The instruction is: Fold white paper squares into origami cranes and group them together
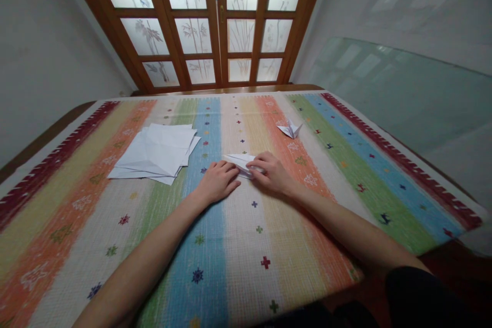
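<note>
A small white sheet of folded paper lies on the striped tablecloth, between my two hands. My left hand rests palm down at its left end, fingertips on the edge and thumb spread apart on the cloth. From the right, my right hand pinches the paper between thumb and fingers. Part of the folded shape is hidden under the fingers of both hands. Farther back to the right sits a finished-looking origami crane, with pointed wings, touched by neither hand.
A loose stack of white paper sheets lies to the left, some corners sticking out. The tablecloth has coloured stripes and small printed figures. Behind the table stand wooden doors with frosted panes; a glass panel is on the right.
</note>
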